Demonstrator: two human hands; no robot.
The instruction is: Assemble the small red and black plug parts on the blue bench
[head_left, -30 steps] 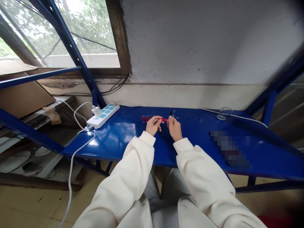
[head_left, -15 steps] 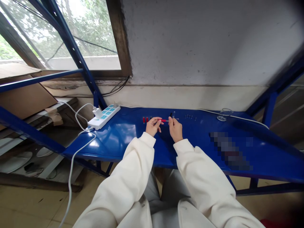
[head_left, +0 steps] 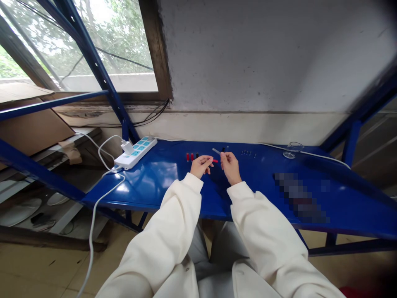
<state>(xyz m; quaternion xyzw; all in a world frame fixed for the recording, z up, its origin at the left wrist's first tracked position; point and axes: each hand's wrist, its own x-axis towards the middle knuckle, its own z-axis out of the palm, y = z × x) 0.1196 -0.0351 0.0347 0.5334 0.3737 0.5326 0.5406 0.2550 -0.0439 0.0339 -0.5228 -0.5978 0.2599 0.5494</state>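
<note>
Has tilted pale tube away from red piece. Pinches tube in fingers of right hand, red piece in those of left hand, above blue desk.

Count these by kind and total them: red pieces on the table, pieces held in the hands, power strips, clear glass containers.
Red pieces on the blue table: 2
Held pieces: 2 (red piece, left hand; pale tube, right hand)
Power strip: 1
Clear glass container: 1
Total: 6

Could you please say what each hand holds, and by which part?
Left hand: red piece, by its left end. Right hand: translucent tube, by its near end.
</note>
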